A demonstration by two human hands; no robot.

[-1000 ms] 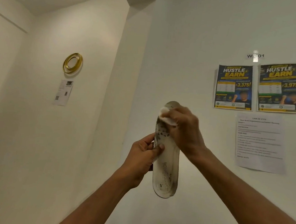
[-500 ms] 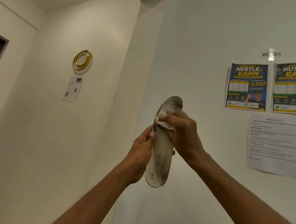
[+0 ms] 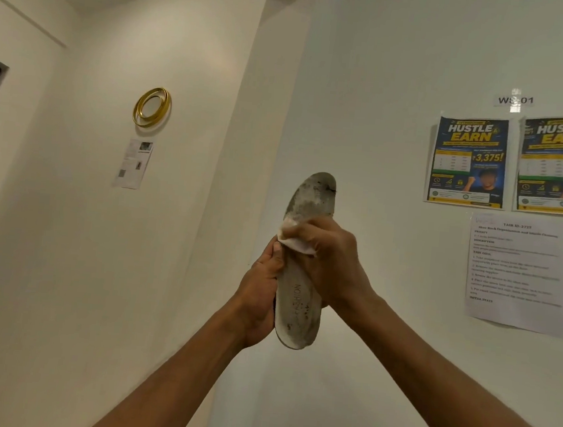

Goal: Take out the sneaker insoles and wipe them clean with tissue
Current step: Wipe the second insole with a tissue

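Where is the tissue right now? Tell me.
Head view, centre: the tissue is pinched in the right hand against the upright insole, just below its toe end, with the left hand gripping the insole beside it.

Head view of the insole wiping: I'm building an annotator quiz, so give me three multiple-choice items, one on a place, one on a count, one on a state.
1. Where on the insole is the tissue pressed?
A. at its bottom end
B. nowhere, it lies apart
C. just above its middle, below the dirty top end

2. How many Hustle & Earn posters show?
A. one
B. two
C. four

3. What is the left hand doing?
A. gripping the insole's lower half
B. hanging idle
C. holding a sneaker

Key: 1 C, the right hand holds it there; 2 B, they hang side by side; 3 A, its fingers wrap the insole's edge.
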